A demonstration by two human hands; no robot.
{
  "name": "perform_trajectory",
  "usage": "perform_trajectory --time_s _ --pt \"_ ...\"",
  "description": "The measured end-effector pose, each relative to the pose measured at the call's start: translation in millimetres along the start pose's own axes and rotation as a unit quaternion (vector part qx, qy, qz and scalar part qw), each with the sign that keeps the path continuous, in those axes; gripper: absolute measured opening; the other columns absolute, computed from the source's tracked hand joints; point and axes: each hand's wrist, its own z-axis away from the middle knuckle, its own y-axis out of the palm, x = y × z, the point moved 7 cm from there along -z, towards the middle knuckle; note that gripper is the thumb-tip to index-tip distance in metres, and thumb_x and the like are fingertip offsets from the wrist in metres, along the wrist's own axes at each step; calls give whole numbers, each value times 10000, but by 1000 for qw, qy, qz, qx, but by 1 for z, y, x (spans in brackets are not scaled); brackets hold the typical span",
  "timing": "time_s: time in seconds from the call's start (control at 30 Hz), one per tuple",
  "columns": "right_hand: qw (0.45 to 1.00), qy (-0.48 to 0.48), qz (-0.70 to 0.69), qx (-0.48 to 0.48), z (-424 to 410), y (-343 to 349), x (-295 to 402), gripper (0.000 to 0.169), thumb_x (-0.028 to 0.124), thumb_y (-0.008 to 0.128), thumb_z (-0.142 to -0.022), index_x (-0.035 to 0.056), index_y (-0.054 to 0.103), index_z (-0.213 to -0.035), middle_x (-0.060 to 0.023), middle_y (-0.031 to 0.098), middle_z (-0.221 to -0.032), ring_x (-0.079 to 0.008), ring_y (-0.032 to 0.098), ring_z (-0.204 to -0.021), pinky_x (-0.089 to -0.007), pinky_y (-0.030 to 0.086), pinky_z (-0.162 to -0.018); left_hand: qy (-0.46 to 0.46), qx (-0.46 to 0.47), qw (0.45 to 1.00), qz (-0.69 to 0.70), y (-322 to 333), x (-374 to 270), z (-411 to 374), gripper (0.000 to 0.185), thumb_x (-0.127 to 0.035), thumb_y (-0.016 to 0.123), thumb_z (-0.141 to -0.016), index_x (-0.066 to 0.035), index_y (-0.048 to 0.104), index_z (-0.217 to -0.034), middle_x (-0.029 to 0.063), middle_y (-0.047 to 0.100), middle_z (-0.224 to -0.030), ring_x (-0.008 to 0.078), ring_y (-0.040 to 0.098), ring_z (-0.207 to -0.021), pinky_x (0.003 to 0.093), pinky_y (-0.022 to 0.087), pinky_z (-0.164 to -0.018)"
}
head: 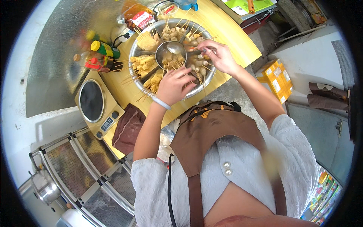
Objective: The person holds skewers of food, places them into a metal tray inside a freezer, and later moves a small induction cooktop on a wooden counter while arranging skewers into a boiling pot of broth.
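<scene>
A round metal pot (209, 81), split by dividers around a central ring, holds food on bamboo skewers in broth. My left hand (175, 86), with a pale band on its wrist, is over the near rim, fingers apart above several skewer sticks. At the right side, my right hand (219, 55) has thumb and fingertips close together over the skewers; whether a stick is between them cannot be told. White ball skewers (202, 69) lie between the hands. Folded yellow tofu-like skewers (144, 65) fill the left compartments. A metal ladle (175, 47) rests in the central ring.
Left of the pot stand sauce bottles (97, 64) and a green-and-yellow container (105, 49). An induction cooker (91, 100) and a brown cloth (129, 129) lie nearer me. Behind the pot is an orange bag (139, 17). A yellow-taped box (274, 79) stands right of the table.
</scene>
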Motion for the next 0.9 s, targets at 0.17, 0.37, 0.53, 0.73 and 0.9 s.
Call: perform_trajectory --time_s 0.17,0.37,0.53,0.73,0.9 --pt "993 -94 7 -73 -30 3 0 181 9 489 -916 24 607 -1051 -112 654 -942 -196 638 -786 -295 519 -723 -76 56 995 33 20 19 9 157 -248 614 -860 -109 672 -908 96 649 -1112 291 587 -1093 411 462 -911" --pt "977 118 -115 -135 -71 19 -83 170 74 468 -948 37 598 -1051 -68 639 -836 -109 622 -758 -257 515 -684 -84 63 994 -2 10 13 10 313 -326 614 -871 -113 643 -1098 134 600 -1219 385 488 -1207 446 406 -993" --pt "965 178 -104 -165 -72 26 -114 143 99 482 -970 11 580 -1026 -66 646 -838 -110 622 -726 -252 521 -689 -121 -45 985 117 -56 54 -16 339 -303 638 -871 -85 636 -1130 148 631 -1158 331 583 -1096 414 450 -947" --pt "946 195 -151 -212 -73 24 -122 149 107 485 -971 11 574 -1041 -69 650 -850 -112 638 -738 -243 520 -685 -378 -224 897 49 -102 258 -26 347 -213 658 -847 -19 620 -1132 157 669 -1061 256 652 -944 348 495 -854" --pt "951 201 -123 -200 -75 28 -122 126 71 486 -950 4 580 -999 -56 630 -805 -109 607 -712 -256 518 -682 -405 -213 889 -27 -74 353 -47 484 -279 708 -805 -11 581 -1187 172 666 -1051 308 643 -955 367 489 -863"
